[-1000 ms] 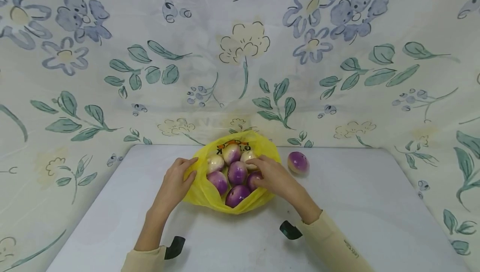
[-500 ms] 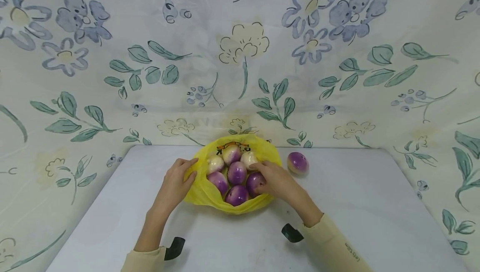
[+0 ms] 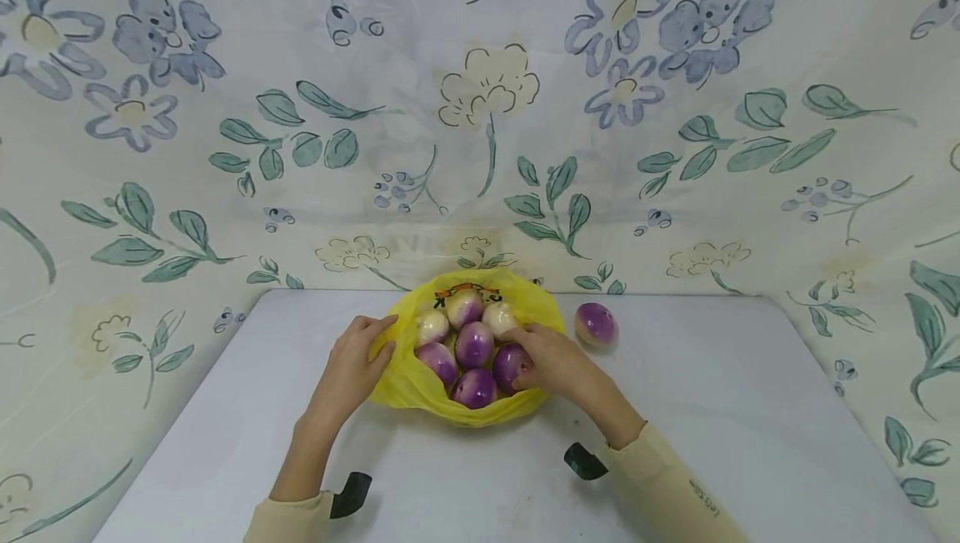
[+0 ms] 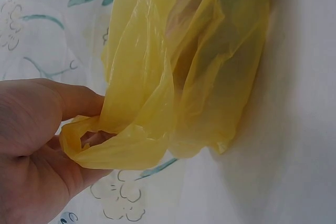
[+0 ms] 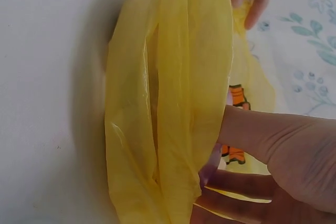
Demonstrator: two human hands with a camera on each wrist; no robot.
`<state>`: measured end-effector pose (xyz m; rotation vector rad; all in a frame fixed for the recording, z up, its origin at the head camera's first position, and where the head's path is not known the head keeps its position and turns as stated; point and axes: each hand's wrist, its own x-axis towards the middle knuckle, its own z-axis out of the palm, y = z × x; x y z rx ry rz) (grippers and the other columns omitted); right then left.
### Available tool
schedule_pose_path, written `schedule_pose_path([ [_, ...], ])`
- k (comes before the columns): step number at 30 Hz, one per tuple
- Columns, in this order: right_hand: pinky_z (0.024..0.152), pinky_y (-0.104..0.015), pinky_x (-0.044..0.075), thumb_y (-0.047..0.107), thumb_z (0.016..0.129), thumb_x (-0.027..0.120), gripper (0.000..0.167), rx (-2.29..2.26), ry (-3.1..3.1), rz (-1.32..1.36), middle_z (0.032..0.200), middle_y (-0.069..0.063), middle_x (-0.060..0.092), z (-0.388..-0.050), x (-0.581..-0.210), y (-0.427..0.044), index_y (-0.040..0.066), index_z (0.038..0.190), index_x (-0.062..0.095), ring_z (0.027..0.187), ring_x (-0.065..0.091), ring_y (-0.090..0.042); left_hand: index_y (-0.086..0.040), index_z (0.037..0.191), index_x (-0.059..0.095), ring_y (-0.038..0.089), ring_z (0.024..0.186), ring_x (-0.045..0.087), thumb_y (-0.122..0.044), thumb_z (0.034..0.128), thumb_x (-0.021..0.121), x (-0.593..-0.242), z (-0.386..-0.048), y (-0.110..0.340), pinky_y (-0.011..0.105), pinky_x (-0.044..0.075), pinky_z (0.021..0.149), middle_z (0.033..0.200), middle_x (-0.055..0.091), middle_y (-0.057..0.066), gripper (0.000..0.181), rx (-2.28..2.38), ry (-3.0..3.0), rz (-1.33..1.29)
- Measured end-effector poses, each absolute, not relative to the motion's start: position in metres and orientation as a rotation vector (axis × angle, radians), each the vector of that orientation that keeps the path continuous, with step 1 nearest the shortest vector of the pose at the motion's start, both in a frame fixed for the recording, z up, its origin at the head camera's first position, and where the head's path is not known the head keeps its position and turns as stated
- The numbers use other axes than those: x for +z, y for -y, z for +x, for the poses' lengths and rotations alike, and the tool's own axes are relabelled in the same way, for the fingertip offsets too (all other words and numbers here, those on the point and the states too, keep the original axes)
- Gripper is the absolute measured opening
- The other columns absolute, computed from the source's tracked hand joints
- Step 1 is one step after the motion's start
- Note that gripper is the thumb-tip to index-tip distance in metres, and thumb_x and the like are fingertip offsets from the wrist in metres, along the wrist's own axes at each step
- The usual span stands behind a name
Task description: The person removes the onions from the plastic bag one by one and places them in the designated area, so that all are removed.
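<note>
A yellow plastic bag (image 3: 442, 410) lies with its mouth wide, holding several glossy purple-and-white turnips (image 3: 475, 345). My left hand (image 3: 351, 364) grips the bag's left rim; in the left wrist view, thumb and fingers of that hand (image 4: 37, 135) curl round the folded film. Reaching over the right rim, my right hand (image 3: 558, 364) has its thumb and fingers about a purple turnip (image 3: 510, 366) at the right of the pile. In the right wrist view a sliver of turnip (image 5: 211, 167) shows between thumb and fingers; the bag wall hides the fingertips.
One more purple-and-white turnip (image 3: 597, 326) lies on the white table (image 3: 712, 410), right of the bag. Behind the table hangs a flower-patterned cloth (image 3: 420, 127). A dark wrist-camera piece (image 3: 585, 461) juts from each sleeve.
The right hand has shifted slightly right and down, uncovering more of the turnip by it. The bag's back rim has sagged a little. The left hand stays put.
</note>
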<state>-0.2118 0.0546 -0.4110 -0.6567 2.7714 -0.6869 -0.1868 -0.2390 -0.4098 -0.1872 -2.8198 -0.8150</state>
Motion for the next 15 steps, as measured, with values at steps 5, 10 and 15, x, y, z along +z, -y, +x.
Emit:
schedule_pose_path([
  [5, 0.106, -0.045, 0.049, 0.018, 0.079, 0.082, 0.067, -0.669, -2.761, -0.670, 0.134, -0.013, 0.059, -0.2129, -0.4110, -0.0547, 0.018, 0.140, 0.054, 0.122, 0.057, -0.028, -0.003, 0.134, 0.059, 0.029, 0.101, 0.060, -0.008, 0.0937, 0.063, -0.4101, -0.1867, 0.2393, 0.045, 0.058, 0.091, 0.116, 0.059, 0.018, 0.041, -0.819, 2.823, -0.185],
  [10, 0.105, -0.045, 0.050, 0.017, 0.078, 0.083, 0.070, -0.660, -2.758, -0.705, 0.131, -0.013, 0.060, -0.2128, -0.4113, -0.0561, 0.016, 0.141, 0.053, 0.119, 0.059, -0.027, -0.003, 0.134, 0.059, 0.029, 0.101, 0.060, -0.008, 0.0935, 0.063, -0.4093, -0.1863, 0.2385, 0.045, 0.058, 0.091, 0.116, 0.059, 0.018, 0.041, -0.824, 2.820, -0.190],
  [15, 0.105, -0.045, 0.050, 0.016, 0.076, 0.084, 0.075, -0.671, -2.743, -0.702, 0.133, -0.016, 0.058, -0.2136, -0.4131, -0.0572, 0.017, 0.143, 0.050, 0.120, 0.058, -0.029, -0.003, 0.133, 0.059, 0.030, 0.101, 0.060, -0.006, 0.0932, 0.063, -0.4084, -0.1860, 0.2386, 0.045, 0.058, 0.091, 0.115, 0.059, 0.019, 0.040, -0.825, 2.813, -0.196],
])
